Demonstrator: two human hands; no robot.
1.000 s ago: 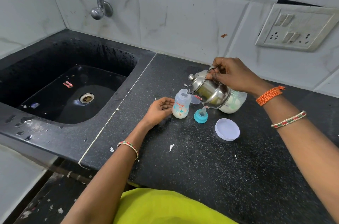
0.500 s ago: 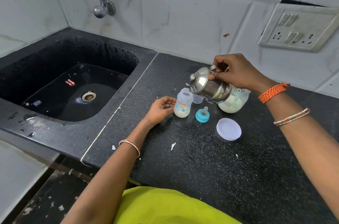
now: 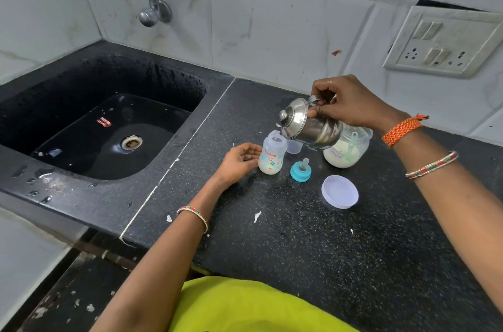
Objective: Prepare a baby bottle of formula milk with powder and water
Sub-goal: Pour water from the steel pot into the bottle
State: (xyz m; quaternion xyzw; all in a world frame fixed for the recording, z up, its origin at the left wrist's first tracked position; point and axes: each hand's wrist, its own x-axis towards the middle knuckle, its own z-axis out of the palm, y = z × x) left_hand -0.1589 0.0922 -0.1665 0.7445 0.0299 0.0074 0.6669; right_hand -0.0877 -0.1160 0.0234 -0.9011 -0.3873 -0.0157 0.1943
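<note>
A small clear baby bottle (image 3: pixel 272 154) with a printed label stands upright and uncapped on the black counter (image 3: pixel 299 236), with white powder at its bottom. My left hand (image 3: pixel 239 160) curls against its left side. My right hand (image 3: pixel 345 103) grips the handle of a lidded steel kettle (image 3: pixel 307 124), tilted with its spout over the bottle's mouth. The blue teat ring (image 3: pixel 299 171) lies just right of the bottle. Behind the kettle stands an open jar of formula powder (image 3: pixel 348 150) with a green scoop inside.
The jar's white lid (image 3: pixel 340 191) lies on the counter to the right. A clear cap (image 3: pixel 294 147) sits behind the bottle. A wet black sink (image 3: pixel 103 124) with a tap (image 3: pixel 147 5) is at left. A wall socket plate (image 3: pixel 443 43) is at upper right.
The kettle has risen slightly and stays tipped over the bottle's mouth. My left hand has stayed against the bottle.
</note>
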